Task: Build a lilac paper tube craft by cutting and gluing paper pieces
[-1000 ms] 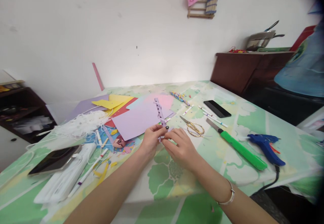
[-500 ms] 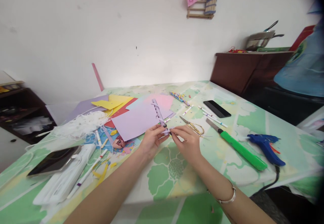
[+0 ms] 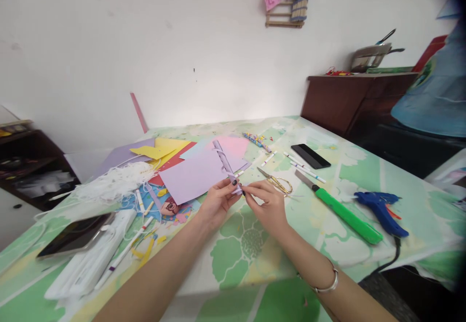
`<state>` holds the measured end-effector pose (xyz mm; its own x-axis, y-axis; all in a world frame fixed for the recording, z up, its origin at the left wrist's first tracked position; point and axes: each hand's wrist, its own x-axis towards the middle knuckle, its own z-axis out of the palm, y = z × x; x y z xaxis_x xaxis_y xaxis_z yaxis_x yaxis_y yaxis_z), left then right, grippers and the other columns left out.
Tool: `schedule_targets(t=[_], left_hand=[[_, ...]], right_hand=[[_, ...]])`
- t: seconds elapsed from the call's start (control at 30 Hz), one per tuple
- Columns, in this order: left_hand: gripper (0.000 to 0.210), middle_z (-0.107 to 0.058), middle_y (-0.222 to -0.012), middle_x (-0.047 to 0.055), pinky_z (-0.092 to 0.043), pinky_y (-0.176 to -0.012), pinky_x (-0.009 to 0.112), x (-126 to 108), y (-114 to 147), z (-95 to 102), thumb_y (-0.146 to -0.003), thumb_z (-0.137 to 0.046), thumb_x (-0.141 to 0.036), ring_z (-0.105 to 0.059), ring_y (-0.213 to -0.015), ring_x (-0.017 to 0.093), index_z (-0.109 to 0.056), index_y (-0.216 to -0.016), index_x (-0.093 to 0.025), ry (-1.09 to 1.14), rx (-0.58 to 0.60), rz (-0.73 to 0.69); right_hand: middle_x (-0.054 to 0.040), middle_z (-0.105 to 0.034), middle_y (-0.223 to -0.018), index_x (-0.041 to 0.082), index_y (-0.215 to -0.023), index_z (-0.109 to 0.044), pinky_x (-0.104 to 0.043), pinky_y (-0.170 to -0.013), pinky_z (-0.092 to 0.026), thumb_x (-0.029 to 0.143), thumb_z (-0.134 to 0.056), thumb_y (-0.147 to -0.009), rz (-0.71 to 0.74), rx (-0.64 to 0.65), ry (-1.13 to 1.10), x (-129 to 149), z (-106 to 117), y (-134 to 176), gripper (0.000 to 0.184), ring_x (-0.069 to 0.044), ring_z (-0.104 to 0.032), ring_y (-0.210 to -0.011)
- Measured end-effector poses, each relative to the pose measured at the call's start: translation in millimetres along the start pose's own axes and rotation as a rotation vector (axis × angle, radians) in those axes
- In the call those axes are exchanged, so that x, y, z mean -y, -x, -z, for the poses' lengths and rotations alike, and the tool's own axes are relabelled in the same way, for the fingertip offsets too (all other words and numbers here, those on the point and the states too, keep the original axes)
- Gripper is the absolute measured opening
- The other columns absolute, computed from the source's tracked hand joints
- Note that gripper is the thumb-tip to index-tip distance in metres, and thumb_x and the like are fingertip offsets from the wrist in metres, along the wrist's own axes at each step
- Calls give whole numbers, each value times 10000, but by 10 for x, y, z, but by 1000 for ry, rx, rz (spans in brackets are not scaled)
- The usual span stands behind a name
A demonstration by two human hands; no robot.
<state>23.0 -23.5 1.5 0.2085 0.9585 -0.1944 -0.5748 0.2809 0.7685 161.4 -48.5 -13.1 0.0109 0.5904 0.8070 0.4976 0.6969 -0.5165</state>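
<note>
A thin purple paper tube (image 3: 223, 158) with small curled strips along it leans away from me over the table. My left hand (image 3: 217, 199) is closed around its lower end, thumb on top. Against that same end my right hand (image 3: 267, 204) pinches with thumb and forefinger; a bit of purple paper seems to lie between the fingertips, too small to make out fully. Beneath and behind the tube lies a sheet of light purple paper (image 3: 192, 177). Gold-handled scissors (image 3: 278, 182) rest just beyond my right hand.
To the right lie a green-handled knife (image 3: 345, 213), a blue glue gun (image 3: 380, 210) with its cord, and a black phone (image 3: 310, 156). White string (image 3: 116, 178), a power strip (image 3: 91, 256) and another phone (image 3: 76, 234) are on the left. Several markers (image 3: 307, 171) are scattered about.
The tube has turned a little in my fingers, so its strips and dark marks show differently. My right fingertips have shifted slightly at its lower end. The view has moved slightly.
</note>
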Motion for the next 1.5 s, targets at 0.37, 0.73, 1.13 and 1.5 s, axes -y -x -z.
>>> schedule_targets(t=[0.37, 0.73, 1.13, 1.5], left_hand=[[172, -681, -739, 6, -521, -681, 213, 33, -6, 6, -626, -739, -94, -644, -678, 105, -622, -743, -143, 27, -12, -15], [239, -678, -769, 10, -494, -779, 264, 34, 67, -48, -575, -798, -232, -628, -749, 114, -662, -750, -141, -146, 3, -131], [318, -667, -957, 74, -502, -566, 241, 70, 105, -87, -589, -691, -123, -617, -788, 181, -676, -905, -159, -435, 70, -286], [259, -660, -845, 74, -415, -441, 199, 112, 1, -29, -649, -718, -282, -538, -663, 138, -702, -866, -140, -625, 96, -392]], right_hand=[[-28, -623, -731, 228, -870, -731, -250, -549, -455, 135, -573, -761, -133, 19, -79, -7, -50, 53, 213, -114, -544, -597], [-12, -600, -644, 196, -697, -729, -248, -528, -393, 233, -662, -663, -593, -60, -454, 2, -86, -25, 84, -127, -514, -588], [35, -490, -504, 139, -723, -710, -229, -483, -285, 288, -712, -611, -941, -145, -777, -78, -101, -26, 186, -78, -367, -493], [42, -502, -524, 136, -689, -702, -214, -499, -295, 169, -719, -571, -1029, -80, -1078, -45, -97, -7, 124, -61, -350, -499]])
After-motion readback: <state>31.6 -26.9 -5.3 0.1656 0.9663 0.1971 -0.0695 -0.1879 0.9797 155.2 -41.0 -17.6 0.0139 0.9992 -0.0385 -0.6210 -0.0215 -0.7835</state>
